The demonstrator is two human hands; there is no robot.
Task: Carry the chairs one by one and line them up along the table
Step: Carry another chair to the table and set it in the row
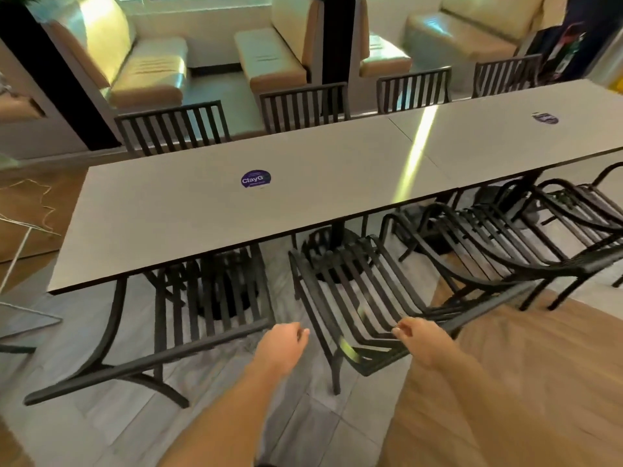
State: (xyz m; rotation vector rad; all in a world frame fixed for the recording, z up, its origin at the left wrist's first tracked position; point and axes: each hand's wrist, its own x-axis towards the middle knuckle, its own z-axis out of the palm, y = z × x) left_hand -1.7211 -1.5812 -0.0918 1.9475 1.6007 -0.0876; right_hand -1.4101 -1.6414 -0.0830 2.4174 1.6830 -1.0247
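Hands low and near in the head view, both just short of the middle chair [357, 298]. Its top rail runs left-near to right-far, tilted against the table [202, 203] edge, seat partly under the top. Right hand [416, 338] is the closer one, fingertips at the chair's back slats, loosely curled; whether it pinches a slat I cannot tell. Left hand [281, 345] hangs in the gap between this chair and the left chair [209, 298], fingers curled, holding nothing. The chair lies ahead and slightly right of both hands.
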